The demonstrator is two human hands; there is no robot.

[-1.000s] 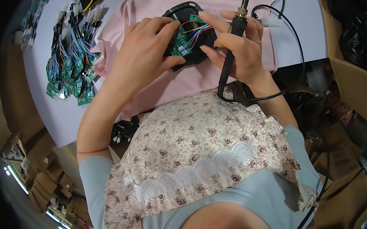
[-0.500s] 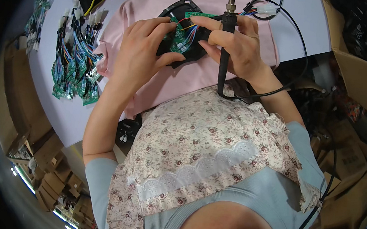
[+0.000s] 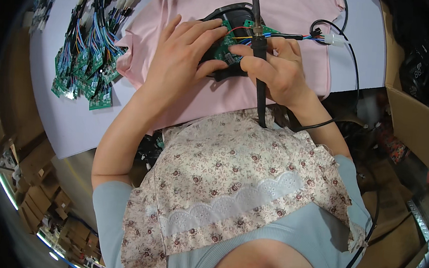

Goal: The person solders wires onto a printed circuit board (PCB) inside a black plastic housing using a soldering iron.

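A black plastic housing [image 3: 230, 73] with a green circuit board [image 3: 222, 53] in it lies on the pink cloth. My left hand [image 3: 183, 49] grips its left side, fingers at the board's upper edge and thumb on the near rim. My right hand [image 3: 281, 73] is closed round a soldering iron [image 3: 259, 47], which points away from me; its tip is out of view. The right index finger reaches to the board's right side. Coloured wires [image 3: 276, 36] run from the housing under the iron to a white connector [image 3: 334, 40]. A small green board strip [image 3: 249, 24] shows at the housing's far side.
Wired circuit boards [image 3: 85, 66] lie in a bunch on the white table [image 3: 67, 126] at left. The pink cloth [image 3: 156, 14] covers the middle. The iron's black cord [image 3: 356, 59] loops at right, by an open cardboard box [image 3: 422, 121] holding black items.
My right fingers have shifted from the wires down onto the board's right side. The wires and connector now stretch straighter to the right. The iron leans more, and the whole view has shifted slightly.
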